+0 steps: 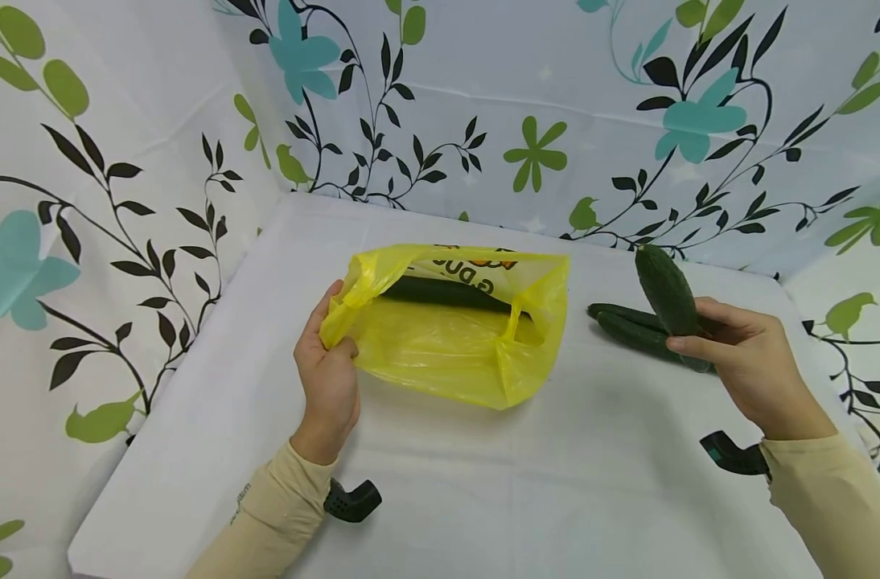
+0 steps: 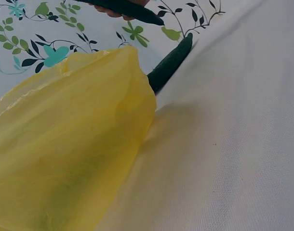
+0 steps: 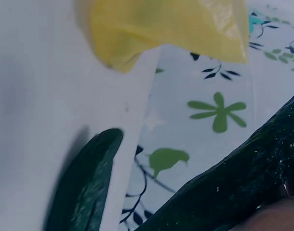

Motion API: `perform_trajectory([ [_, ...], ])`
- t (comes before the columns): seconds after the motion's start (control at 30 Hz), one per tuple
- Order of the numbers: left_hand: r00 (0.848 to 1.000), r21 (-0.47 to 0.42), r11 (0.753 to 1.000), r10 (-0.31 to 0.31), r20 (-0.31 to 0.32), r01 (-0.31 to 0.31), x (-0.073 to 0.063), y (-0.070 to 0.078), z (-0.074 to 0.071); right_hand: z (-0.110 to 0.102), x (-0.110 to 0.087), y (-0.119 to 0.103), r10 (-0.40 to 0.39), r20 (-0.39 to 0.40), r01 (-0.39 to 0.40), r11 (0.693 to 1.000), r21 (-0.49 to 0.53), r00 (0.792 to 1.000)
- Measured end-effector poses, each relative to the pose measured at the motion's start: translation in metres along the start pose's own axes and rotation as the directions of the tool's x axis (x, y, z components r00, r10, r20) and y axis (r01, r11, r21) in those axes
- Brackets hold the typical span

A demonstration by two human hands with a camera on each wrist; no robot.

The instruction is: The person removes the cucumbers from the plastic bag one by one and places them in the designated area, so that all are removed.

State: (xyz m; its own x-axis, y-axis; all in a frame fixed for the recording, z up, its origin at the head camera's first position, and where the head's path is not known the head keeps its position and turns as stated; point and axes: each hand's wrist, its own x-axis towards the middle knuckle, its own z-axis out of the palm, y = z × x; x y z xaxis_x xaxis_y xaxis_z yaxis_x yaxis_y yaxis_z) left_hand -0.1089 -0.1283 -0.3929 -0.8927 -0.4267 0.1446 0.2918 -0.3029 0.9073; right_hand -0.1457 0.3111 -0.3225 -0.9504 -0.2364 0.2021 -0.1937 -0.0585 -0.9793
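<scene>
A yellow plastic bag (image 1: 425,354) sits mid-table with its mouth spread toward the head camera. My left hand (image 1: 327,386) grips the bag's left rim, thumb in front. Inside the bag lies a dark green cucumber (image 1: 447,292), partly covered by the plastic. To the right, my right hand (image 1: 758,366) holds another cucumber (image 1: 663,288) by its lower end, tilted upward above the table. Under that hand, cucumbers (image 1: 634,334) lie side by side, partly hidden by it. The right wrist view shows the held cucumber (image 3: 233,168) close up and a lying cucumber (image 3: 86,187) beside it.
A white cloth covers the table (image 1: 440,482). Behind and at the sides hangs a curtain (image 1: 476,72) printed with leaves, flowers and birds. Black wrist-worn devices (image 1: 353,501) stick out from both sleeves.
</scene>
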Motion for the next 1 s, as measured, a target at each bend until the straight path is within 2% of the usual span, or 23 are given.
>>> perform_trajectory([
  [0.17,1.000,-0.001,1.000,0.001,0.007,-0.001,0.001,0.001,0.001,-0.015,-0.010,0.014,0.035,-0.047,-0.039,0.996,-0.081,0.998],
  [0.27,1.000,-0.002,1.000,-0.004,0.005,0.004,0.001,0.002,0.001,-0.024,-0.015,0.020,0.082,-0.089,-0.094,0.986,-0.139,0.993],
  [0.3,1.000,-0.002,1.000,-0.006,0.004,0.006,0.001,0.002,0.001,-0.027,-0.017,0.022,0.099,-0.103,-0.118,0.971,-0.208,0.990],
  [0.33,1.000,-0.002,1.000,-0.008,0.003,0.008,0.002,0.002,0.001,-0.031,-0.018,0.025,0.116,-0.114,-0.144,0.947,-0.287,0.987],
  [0.4,1.000,-0.003,1.000,-0.010,0.004,0.010,0.002,0.002,0.001,-0.039,-0.021,0.031,0.147,-0.132,-0.191,0.873,-0.450,0.980],
  [0.47,1.000,-0.003,1.000,-0.010,0.004,0.010,0.002,0.002,0.001,-0.047,-0.023,0.038,0.159,-0.138,-0.210,0.763,-0.611,0.978],
  [0.5,1.000,-0.004,1.000,-0.011,0.004,0.011,0.002,0.002,0.001,-0.051,-0.024,0.042,0.160,-0.132,-0.207,0.694,-0.689,0.978],
  [0.6,1.000,-0.008,1.000,-0.013,0.004,0.013,0.001,0.002,0.001,-0.062,-0.026,0.052,0.151,-0.111,-0.179,0.575,-0.798,0.982],
  [0.67,1.000,-0.009,1.000,-0.014,0.003,0.014,0.001,0.002,0.001,-0.066,-0.026,0.056,0.136,-0.092,-0.150,0.512,-0.846,0.986],
  [0.73,1.000,-0.009,1.000,-0.016,0.001,0.016,0.001,0.002,0.001,-0.070,-0.027,0.061,0.130,-0.079,-0.131,0.472,-0.872,0.988],
  [0.8,1.000,-0.007,1.000,-0.016,-0.002,0.016,0.001,0.001,0.001,-0.073,-0.028,0.065,0.125,-0.074,-0.123,0.447,-0.886,0.989],
  [1.0,1.000,-0.006,1.000,-0.015,-0.002,0.015,0.001,0.000,-0.001,-0.080,-0.030,0.077,0.084,-0.074,-0.102,0.403,-0.910,0.994],
])
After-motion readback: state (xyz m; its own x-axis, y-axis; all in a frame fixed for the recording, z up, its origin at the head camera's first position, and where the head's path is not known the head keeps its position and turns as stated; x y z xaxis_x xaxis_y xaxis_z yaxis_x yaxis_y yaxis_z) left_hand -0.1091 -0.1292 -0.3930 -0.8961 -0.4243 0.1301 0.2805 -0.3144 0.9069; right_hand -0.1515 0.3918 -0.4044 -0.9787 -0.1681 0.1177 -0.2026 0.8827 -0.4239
